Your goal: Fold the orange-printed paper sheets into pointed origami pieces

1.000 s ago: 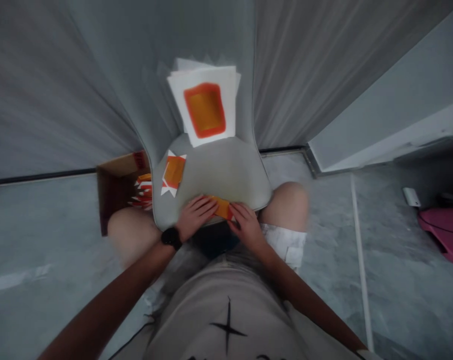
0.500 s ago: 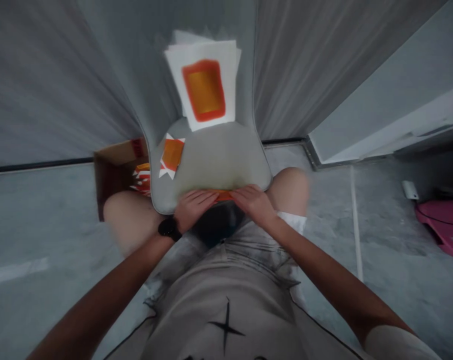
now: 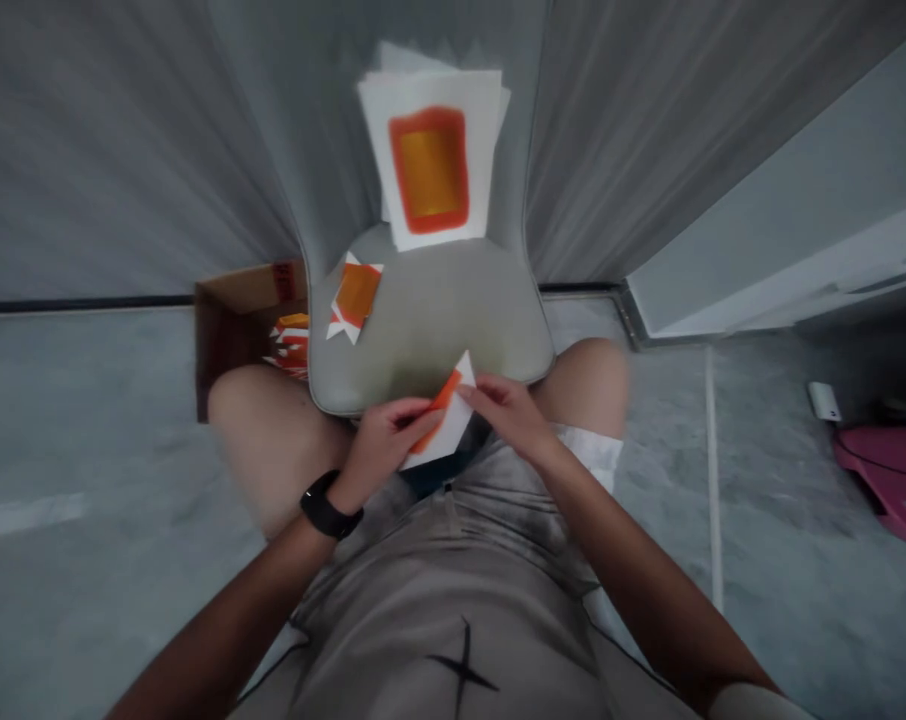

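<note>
A folded sheet of white paper with an orange-red patch (image 3: 451, 430) is held up over the chair's front edge, tilted with one pointed corner upward. My left hand (image 3: 388, 440) is closed on its lower left part, thumb on top. At the upper right side, my right hand (image 3: 509, 410) pinches the same paper near the pointed corner. On the grey chair seat (image 3: 438, 310) lies a folded paper piece (image 3: 356, 297) with an orange middle and white points. Behind it, a stack of white sheets (image 3: 485, 150) with an orange, red-bordered rectangle leans on the backrest.
A cardboard box (image 3: 232, 300) with several folded orange-and-white papers (image 3: 293, 340) stands on the floor left of the chair. Grey curtain (image 3: 108, 150) hangs behind. At the right are a pink object (image 3: 892, 475) with a cable and a small white device (image 3: 823, 401).
The paper has been lifted from the seat's front edge and turned diagonally, so its white side shows. Both hands have shifted from pressing flat along it to gripping it. The view has shifted slightly.
</note>
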A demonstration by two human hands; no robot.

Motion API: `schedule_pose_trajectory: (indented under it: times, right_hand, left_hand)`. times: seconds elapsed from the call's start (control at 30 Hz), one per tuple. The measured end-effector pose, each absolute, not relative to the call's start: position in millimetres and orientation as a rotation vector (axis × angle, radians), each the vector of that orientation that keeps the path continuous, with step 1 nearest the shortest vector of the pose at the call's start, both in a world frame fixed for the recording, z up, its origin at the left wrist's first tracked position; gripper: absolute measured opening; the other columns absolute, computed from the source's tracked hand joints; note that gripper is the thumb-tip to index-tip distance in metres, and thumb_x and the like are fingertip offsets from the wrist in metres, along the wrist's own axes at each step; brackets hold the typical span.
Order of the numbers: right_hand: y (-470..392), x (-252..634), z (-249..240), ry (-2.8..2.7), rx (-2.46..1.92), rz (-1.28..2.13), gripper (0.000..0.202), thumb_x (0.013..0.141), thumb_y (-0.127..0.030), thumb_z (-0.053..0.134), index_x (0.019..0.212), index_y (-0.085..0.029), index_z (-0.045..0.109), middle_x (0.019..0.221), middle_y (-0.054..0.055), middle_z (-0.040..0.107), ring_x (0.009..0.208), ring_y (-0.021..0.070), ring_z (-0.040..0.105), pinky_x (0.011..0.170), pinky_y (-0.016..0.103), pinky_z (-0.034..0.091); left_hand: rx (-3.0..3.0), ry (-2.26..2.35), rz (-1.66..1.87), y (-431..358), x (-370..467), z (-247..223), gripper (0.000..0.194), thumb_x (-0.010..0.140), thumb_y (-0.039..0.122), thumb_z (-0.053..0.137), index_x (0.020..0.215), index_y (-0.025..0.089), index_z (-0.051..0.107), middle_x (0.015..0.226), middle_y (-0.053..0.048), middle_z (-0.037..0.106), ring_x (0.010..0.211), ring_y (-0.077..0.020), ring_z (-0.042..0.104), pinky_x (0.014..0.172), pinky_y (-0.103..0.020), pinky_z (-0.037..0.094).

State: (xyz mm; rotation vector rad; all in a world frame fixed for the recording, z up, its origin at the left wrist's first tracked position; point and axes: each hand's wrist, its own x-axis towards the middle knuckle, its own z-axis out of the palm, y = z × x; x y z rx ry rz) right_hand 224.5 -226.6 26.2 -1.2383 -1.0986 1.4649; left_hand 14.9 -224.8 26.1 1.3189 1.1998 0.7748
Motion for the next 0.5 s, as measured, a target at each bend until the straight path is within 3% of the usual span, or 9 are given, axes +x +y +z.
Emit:
schedule_pose_trajectory:
  times: [0.5]
  right_hand:
    - [-228.1,216.6,19.1,-0.949,-1.281,1.519,0.034,0.081,-0.058,0.081,0.088,-0.025,0.081,0.080,0.001,0.077,0.075,0.0183,0.068,0.074,0.032,0.056]
  left_hand:
    - [0.968,1.097,0.703,-228.0,15.7,17.3,0.048,0.076,0.054,0.087,0.108,0.019,0.082,0.100,-0.005,0.081,0.078,-0.0150,0.068,0.070,-0.025,0.053]
